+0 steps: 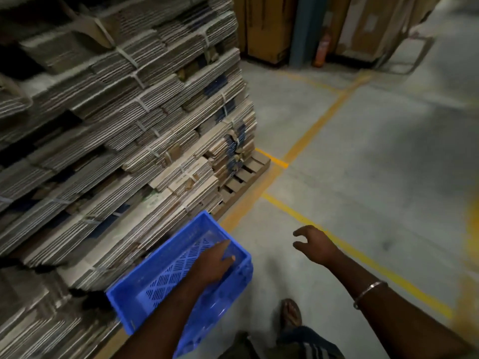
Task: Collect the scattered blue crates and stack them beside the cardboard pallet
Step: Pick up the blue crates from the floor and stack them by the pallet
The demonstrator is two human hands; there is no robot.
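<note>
Blue crate [166,278] low in the head view, open side up, slotted floor showing, right against the foot of the cardboard pallet stack [124,130]. Far left and up: bundles of flattened cardboard, strapped with pale bands, piled high and leaning outward; wooden pallet [243,177] peeking out at the stack's near corner. Left hand [215,265] reaching down inside the crate near its right wall, fingers mostly extended, thumb out; cannot tell whether grasping the wall or only touching it. Further right, just past the crate, one sandalled foot [291,313] on the grey concrete floor [375,164]. Yellow painted lines [311,136] crossing the floor from the pallet corner outward. Right hand [313,243] hovering above the floor, well apart from the crate, fingers loosely curled, holding nothing; thin metal bangle [369,294] on that forearm. Far upper right, blurred: tall brown cartons [264,27], a blue-grey post [303,29] and a red extinguisher [322,51] at its base
</note>
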